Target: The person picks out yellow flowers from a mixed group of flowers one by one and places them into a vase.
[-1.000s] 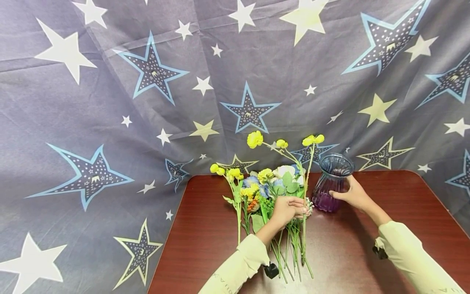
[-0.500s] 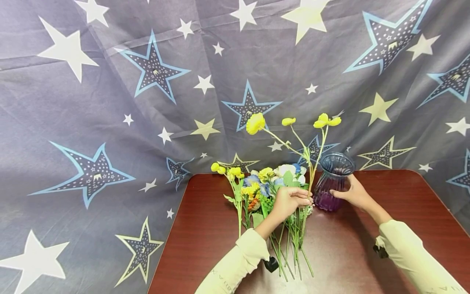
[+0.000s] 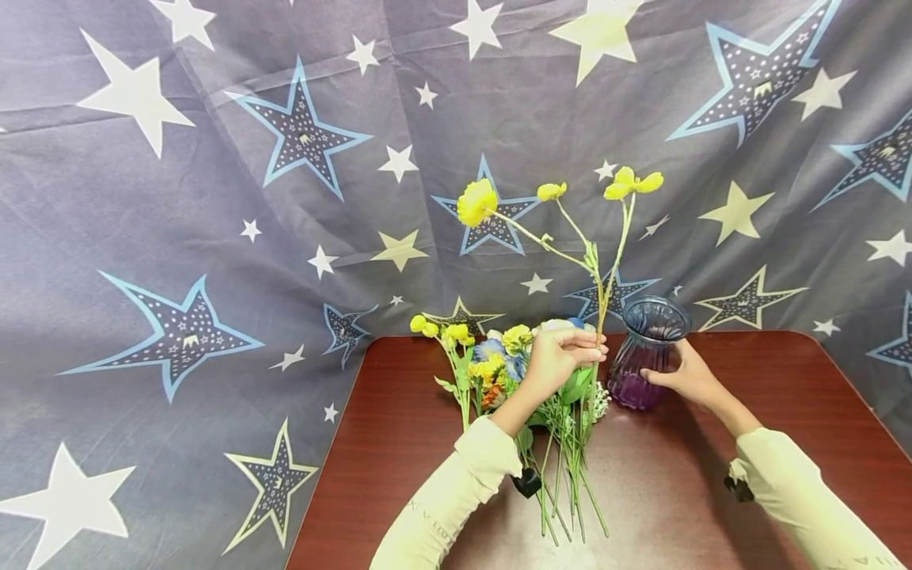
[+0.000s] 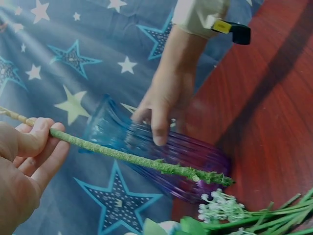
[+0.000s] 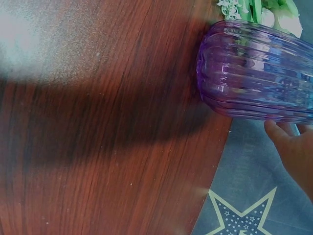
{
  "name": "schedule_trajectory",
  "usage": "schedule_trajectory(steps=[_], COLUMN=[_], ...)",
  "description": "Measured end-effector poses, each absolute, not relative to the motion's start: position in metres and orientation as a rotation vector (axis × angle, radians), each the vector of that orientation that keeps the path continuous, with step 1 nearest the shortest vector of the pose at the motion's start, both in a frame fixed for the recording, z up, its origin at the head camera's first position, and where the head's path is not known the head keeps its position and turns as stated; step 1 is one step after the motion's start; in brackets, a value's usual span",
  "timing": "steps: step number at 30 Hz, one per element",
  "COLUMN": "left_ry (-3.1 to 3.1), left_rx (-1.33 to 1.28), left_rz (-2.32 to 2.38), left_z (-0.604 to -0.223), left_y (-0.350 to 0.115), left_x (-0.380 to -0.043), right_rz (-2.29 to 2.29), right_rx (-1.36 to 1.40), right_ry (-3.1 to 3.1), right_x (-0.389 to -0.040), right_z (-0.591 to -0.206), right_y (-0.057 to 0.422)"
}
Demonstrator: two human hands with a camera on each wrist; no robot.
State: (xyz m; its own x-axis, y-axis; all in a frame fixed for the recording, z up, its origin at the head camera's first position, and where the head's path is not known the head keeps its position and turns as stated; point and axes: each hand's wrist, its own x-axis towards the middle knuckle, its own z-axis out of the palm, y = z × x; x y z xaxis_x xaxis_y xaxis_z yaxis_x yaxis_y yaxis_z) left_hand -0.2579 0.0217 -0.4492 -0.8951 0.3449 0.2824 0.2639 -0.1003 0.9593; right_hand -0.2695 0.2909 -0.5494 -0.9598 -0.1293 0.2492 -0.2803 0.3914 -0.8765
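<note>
Between the thumb and fingers of my left hand (image 3: 557,362) is the stem of a yellow flower (image 3: 478,203), held upright over the other flowers. In the left wrist view the bare lower end of its green stem (image 4: 122,156) passes in front of the vase. The fluted glass vase (image 3: 633,381), blue at the rim and purple at the base, stands on the table. My right hand (image 3: 689,378) grips its side, thumb in front and the other fingers mostly hidden behind. In the right wrist view the vase (image 5: 254,73) shows its purple base beside that hand (image 5: 297,154).
A pile of loose flowers (image 3: 492,368), yellow, blue, white and orange, lies left of the vase, stems (image 3: 570,491) toward the front. White small-blossom sprigs (image 3: 601,402) lie near the vase base. Behind the red-brown table (image 3: 777,412) hangs a grey star-patterned cloth (image 3: 570,142).
My left hand has risen, lifting the yellow flower up out of the pile until its stem end clears the other stems. My right hand and the vase have stayed in place.
</note>
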Motion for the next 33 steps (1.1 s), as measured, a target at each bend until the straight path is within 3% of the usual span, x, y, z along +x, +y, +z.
schedule_trajectory(steps=[33], left_ry=[2.066], left_rx=[0.899], left_rz=[2.283], left_z=[-0.381], left_y=[0.05], left_x=[-0.282], right_rz=[1.71], right_rx=[0.44], right_ry=[-2.61], right_x=[-0.275], right_z=[-0.535], right_y=[0.307])
